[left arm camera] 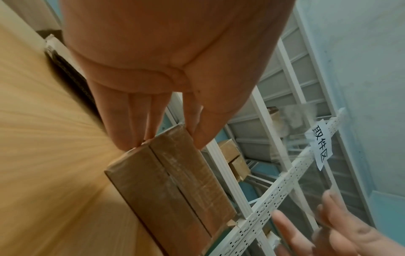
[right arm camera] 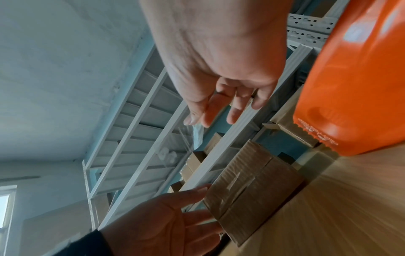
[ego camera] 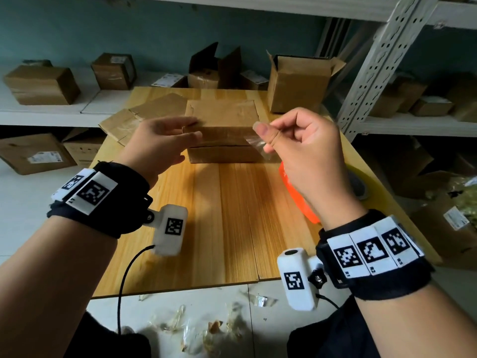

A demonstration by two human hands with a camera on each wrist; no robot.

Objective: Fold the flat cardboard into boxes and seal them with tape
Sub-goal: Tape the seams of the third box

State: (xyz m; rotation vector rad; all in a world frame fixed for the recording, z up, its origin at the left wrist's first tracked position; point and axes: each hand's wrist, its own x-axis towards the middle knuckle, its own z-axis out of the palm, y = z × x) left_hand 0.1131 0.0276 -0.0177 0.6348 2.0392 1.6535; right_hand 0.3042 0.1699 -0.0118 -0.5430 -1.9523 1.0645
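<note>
A shut brown cardboard box (ego camera: 222, 136) lies on the wooden table (ego camera: 227, 215), with clear tape along its top seam (left arm camera: 175, 181). My left hand (ego camera: 197, 128) hovers at the box's left end with its fingers (left arm camera: 131, 124) straight and holding nothing; I cannot tell whether it touches the box. To the right of the box, my right hand (ego camera: 267, 130) is raised and pinches a short strip of clear tape (ego camera: 259, 144) between thumb and forefinger. The strip (right arm camera: 188, 136) hangs free from the fingertips. An orange tape dispenser (ego camera: 296, 195) lies on the table under my right wrist.
Flat cardboard (ego camera: 144, 117) lies at the table's back left and an open box (ego camera: 296, 86) stands at the back right. A tape roll (ego camera: 360, 186) sits by the right edge. A perforated shelf post (ego camera: 374, 68) rises on the right. Tape scraps (ego camera: 206, 329) litter the floor.
</note>
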